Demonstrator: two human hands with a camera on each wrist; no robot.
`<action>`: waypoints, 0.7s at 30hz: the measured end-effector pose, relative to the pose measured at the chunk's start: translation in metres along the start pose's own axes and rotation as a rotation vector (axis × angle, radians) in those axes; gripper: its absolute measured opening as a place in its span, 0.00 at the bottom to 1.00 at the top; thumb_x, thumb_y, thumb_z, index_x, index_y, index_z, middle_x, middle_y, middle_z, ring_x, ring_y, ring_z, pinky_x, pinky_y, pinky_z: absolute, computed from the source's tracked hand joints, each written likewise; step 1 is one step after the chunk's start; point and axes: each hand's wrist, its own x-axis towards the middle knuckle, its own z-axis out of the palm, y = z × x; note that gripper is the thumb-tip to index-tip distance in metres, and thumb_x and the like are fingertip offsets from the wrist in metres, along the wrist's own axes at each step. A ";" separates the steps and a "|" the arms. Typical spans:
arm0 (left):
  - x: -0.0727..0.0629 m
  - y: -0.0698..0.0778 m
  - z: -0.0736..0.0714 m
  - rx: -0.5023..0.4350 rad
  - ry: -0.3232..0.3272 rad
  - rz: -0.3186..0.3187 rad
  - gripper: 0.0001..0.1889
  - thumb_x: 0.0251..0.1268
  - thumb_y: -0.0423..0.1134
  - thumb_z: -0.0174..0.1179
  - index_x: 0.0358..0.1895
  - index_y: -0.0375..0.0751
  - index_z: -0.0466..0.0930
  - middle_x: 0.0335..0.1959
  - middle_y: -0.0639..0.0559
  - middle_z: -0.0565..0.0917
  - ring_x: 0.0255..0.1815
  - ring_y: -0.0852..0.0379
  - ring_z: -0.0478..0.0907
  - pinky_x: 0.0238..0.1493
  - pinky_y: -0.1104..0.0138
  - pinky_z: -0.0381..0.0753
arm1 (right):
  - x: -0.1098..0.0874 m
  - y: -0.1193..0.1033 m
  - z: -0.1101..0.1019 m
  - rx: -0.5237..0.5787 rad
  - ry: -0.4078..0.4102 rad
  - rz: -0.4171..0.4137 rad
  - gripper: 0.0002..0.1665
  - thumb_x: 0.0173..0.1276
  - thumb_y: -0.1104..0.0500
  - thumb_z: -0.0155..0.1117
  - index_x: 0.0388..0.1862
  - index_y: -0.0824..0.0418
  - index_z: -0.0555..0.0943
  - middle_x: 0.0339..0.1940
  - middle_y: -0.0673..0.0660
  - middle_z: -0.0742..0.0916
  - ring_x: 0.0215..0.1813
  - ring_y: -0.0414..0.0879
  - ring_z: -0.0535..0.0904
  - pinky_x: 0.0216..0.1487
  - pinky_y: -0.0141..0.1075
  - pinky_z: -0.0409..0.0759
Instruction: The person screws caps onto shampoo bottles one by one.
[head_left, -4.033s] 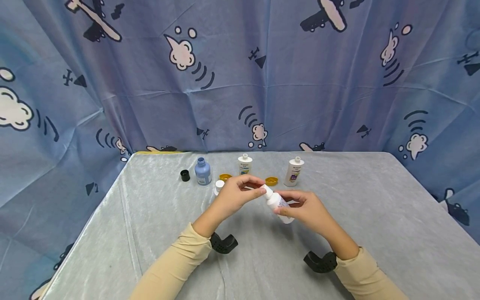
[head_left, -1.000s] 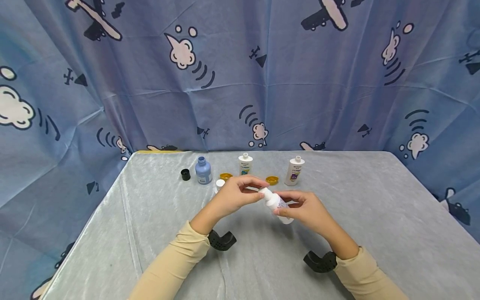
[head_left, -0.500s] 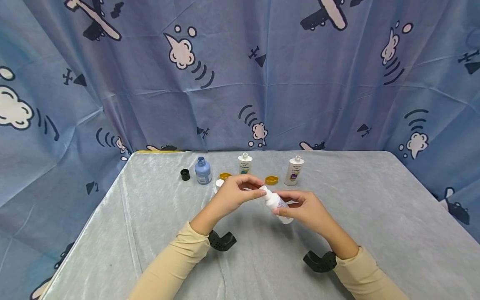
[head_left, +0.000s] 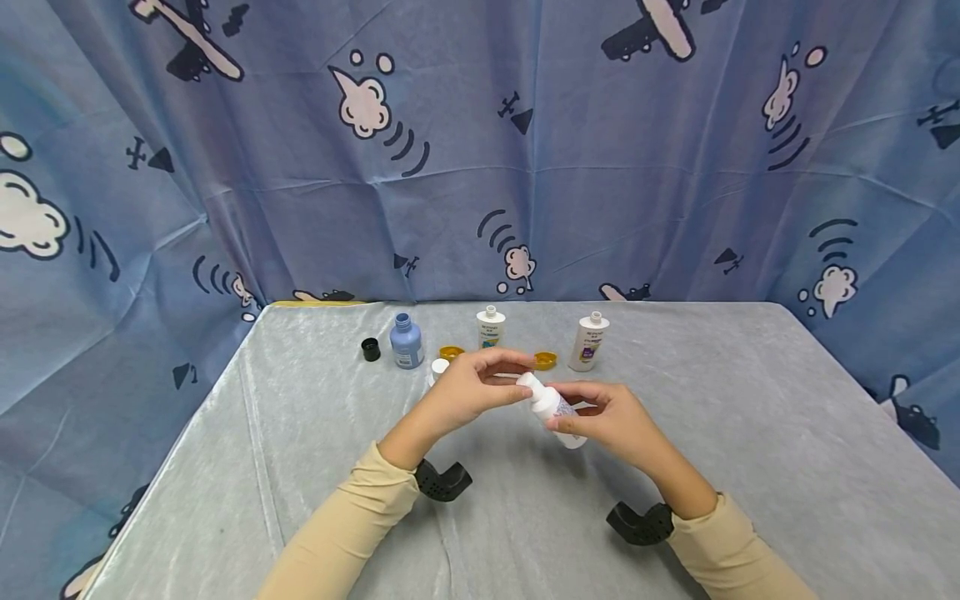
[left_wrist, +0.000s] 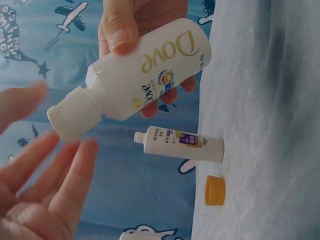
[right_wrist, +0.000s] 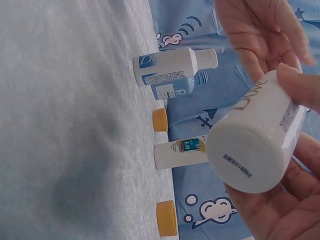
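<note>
A white Dove bottle (left_wrist: 150, 65) with a white cap (left_wrist: 75, 115) is held tilted above the table, its base toward the right. My right hand (head_left: 618, 421) grips the bottle's body between thumb and fingers. At the cap is my left hand (head_left: 480, 383); in the left wrist view its fingertips (left_wrist: 87, 150) lie against or very close to the cap's edge, while the blurred thumb stands apart from it. The cap sits on the bottle's neck. The right wrist view shows the bottle's printed base (right_wrist: 250, 160).
Behind the hands stand a blue bottle (head_left: 407, 343) and two uncapped white bottles, one central (head_left: 491, 327), one at right (head_left: 588, 342). Another white-capped bottle (right_wrist: 170, 67) is partly hidden by my left hand. A black cap (head_left: 371, 349) and two yellow caps (right_wrist: 160, 120) lie among them.
The left fingers have shifted slightly around the cap, and the thumb and fingertips now look more spread. The right hand and bottle stay nearly still.
</note>
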 end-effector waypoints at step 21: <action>0.002 -0.003 0.001 0.069 0.070 -0.050 0.12 0.64 0.38 0.67 0.48 0.37 0.85 0.46 0.44 0.87 0.41 0.63 0.82 0.47 0.69 0.82 | -0.001 -0.002 0.000 0.021 -0.009 0.011 0.30 0.60 0.56 0.76 0.59 0.66 0.82 0.54 0.67 0.85 0.44 0.46 0.87 0.40 0.34 0.86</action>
